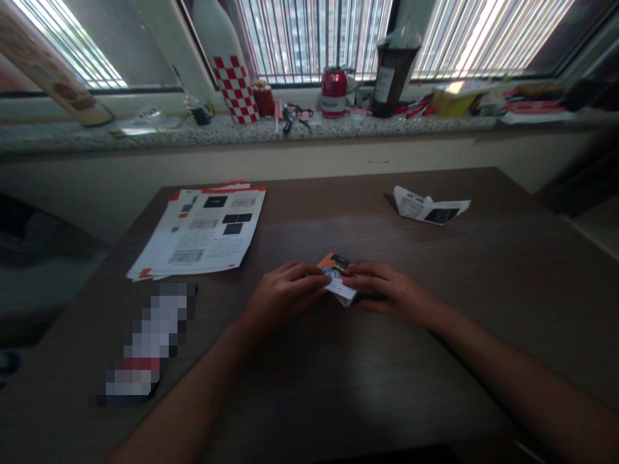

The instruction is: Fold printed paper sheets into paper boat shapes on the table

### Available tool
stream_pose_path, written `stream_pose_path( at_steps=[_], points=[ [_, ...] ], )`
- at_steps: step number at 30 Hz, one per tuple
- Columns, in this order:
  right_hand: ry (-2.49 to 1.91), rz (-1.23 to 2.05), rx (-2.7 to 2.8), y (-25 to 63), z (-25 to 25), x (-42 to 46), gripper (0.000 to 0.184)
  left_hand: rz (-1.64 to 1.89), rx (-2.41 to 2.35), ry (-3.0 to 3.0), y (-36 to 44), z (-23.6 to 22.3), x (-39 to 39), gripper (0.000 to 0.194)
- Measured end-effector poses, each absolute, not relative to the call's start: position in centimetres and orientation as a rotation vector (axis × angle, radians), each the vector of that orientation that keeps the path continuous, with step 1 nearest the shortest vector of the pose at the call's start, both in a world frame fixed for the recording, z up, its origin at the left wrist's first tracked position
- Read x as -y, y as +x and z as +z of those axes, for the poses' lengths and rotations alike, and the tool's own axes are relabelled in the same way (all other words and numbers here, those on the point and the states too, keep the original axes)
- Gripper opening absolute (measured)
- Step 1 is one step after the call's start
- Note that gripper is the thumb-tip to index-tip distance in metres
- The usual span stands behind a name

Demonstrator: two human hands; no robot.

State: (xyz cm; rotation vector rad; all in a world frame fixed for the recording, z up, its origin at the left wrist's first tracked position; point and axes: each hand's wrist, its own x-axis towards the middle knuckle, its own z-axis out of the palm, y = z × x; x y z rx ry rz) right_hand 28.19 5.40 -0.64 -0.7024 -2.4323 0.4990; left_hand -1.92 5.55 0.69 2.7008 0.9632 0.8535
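A small folded sheet of paper (342,289), printed orange, black and blue on a white ground, lies at the middle of the dark wooden table (309,380). From the left, my left hand (289,289) presses its fingertips on the paper's near left edge. My right hand (387,289) grips the opposite side, fingers on top and the thumb partly hidden. Layers of the fold show at the corner pointing towards me. Farther back on the right stands a folded paper boat-like shape (430,209), white with a black patch.
A stack of printed sheets (203,232) lies at the back left. Nearer me on the left is a blurred-out phone-like object (149,341). The windowsill behind holds a red can (333,93), a dark drink cup (391,77) and a white-and-red checkered bottle (232,77).
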Motion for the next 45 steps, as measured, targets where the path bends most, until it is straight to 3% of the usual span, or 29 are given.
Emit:
stream_pose_path(
  at_steps=[11, 15, 24, 35, 45],
  points=[
    [-0.927, 0.487, 2.135, 28.0, 1.1, -4.4, 0.022, 1.133, -1.012, 2.512, -1.2, 1.7, -4.5, 0.019],
    [-1.057, 0.581, 2.025, 27.7, 1.4, -4.2, 0.023, 1.170, -1.068, 2.324, -0.9, 2.0, -4.3, 0.019],
    [-1.241, 0.812, 1.852, 27.4, -0.3, -5.2, 0.031, 0.938, -1.193, 2.179, -0.9, 1.1, -5.0, 0.019],
    [-1.260, 0.565, 2.160, 27.7, -0.9, -5.9, 0.019, 0.652, -1.221, 2.307, -0.7, -0.5, -5.5, 0.019],
    [-1.195, 0.486, 2.218, 26.9, -1.0, -5.6, 0.021, 0.590, -1.198, 2.478, -0.6, -1.4, -5.4, 0.029]
  ],
)
